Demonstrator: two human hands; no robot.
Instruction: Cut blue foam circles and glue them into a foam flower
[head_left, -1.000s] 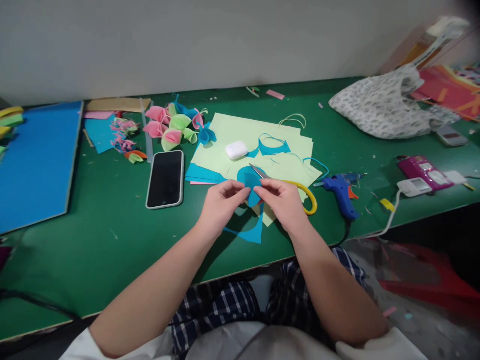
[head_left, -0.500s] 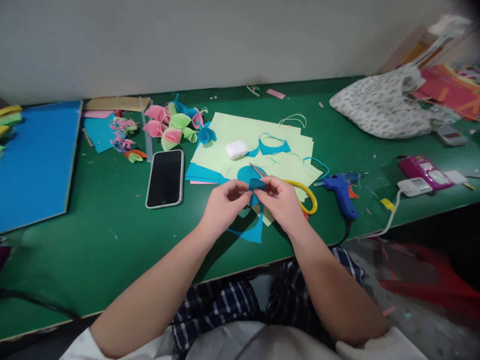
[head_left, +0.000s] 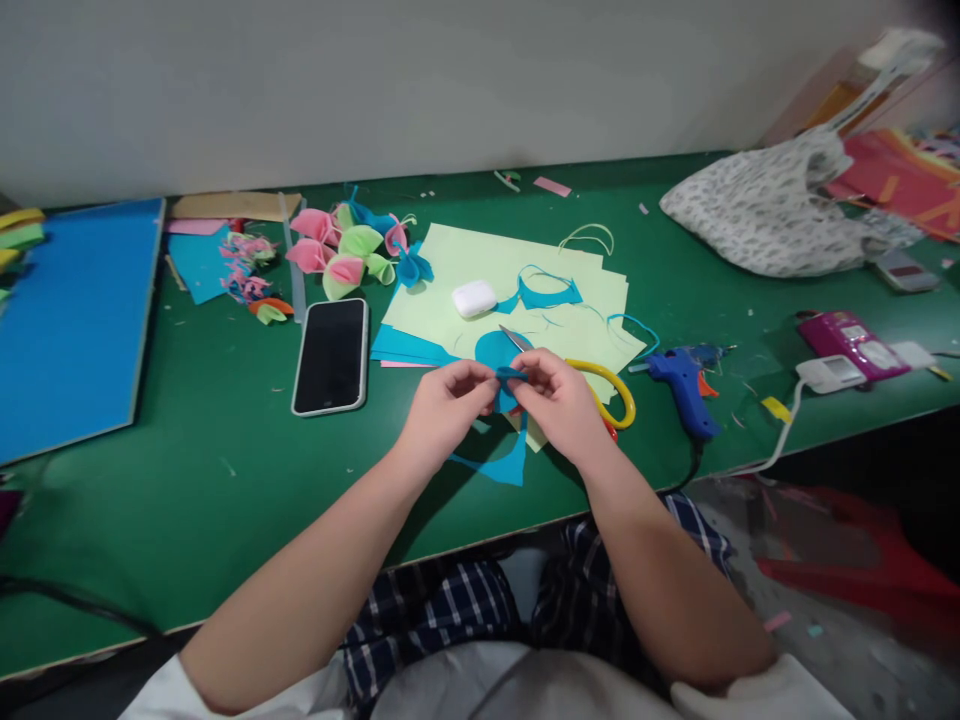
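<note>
Between my two hands a small piece of blue paper is pinched and folded. My left hand is closed on its left side, thumb against fingers. On its right side my right hand pinches the same piece. Just beyond the fingertips a flat blue paper circle lies on light green paper sheets. Scissors with yellow handles lie partly under my right hand, their blade tip showing past my fingers. A curved blue paper offcut lies on the table below my hands.
A phone lies left of my hands, with pink and green paper flowers behind it. A white case rests on the sheets. To the right are a blue glue gun, a purple power box and a patterned cloth bag.
My fingers have bent the blue piece; its upper part is now flatter and more of its lower part shows. Both hands stay in nearly the same place.
</note>
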